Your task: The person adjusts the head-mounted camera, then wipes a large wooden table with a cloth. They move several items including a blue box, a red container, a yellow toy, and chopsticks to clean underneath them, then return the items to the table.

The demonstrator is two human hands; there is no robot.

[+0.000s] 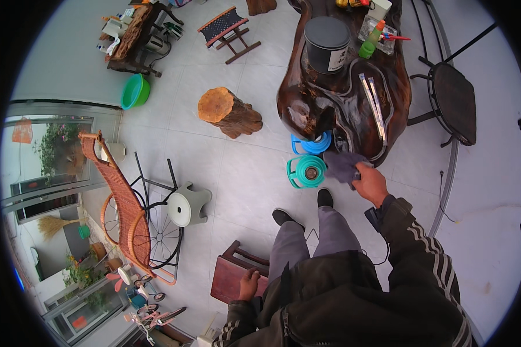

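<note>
My right hand grips a dark grey cloth, slightly blurred, at the near end of a glossy carved wood table. Left of the cloth, a teal thermos flask stands on the floor, with a blue flask behind it, partly under the table. On the table lie two long thin packets; a black canister with a written label and a green bottle with an orange top stand farther back. My left hand is loosely curled above a red-brown wooden stool; nothing shows in it.
A tree-stump stool stands left of the table, and a folding stool farther back. To the left are a grey plastic stool, a wicker recliner and a green basin. A dark chair stands by the right wall.
</note>
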